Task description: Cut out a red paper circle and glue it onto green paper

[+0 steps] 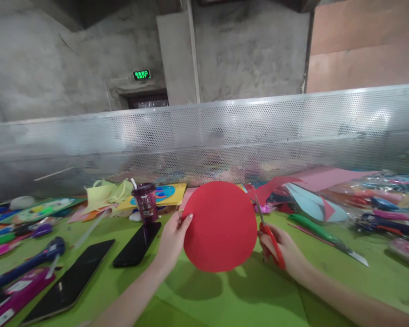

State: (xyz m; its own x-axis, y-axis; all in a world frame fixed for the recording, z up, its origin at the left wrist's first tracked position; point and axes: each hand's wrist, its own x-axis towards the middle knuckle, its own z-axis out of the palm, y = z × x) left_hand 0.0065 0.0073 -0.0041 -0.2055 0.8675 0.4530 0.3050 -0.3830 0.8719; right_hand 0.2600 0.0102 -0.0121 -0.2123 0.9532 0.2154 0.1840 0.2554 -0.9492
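Note:
A large red paper circle is held up above the green table, facing me. My left hand pinches its left edge, thumb in front and fingers behind. In my right hand is a pair of scissors with red handles, fingers wrapped round them. The scissor blades point up beside the circle's right edge; whether they touch the paper I cannot tell. Shadows of the circle and hands fall on the green surface below.
Two black phones lie at left, near a dark cup with a straw. A green utility knife with its blade out lies at right. Coloured paper scraps line the back, before a perforated metal panel. Glue guns lie far left.

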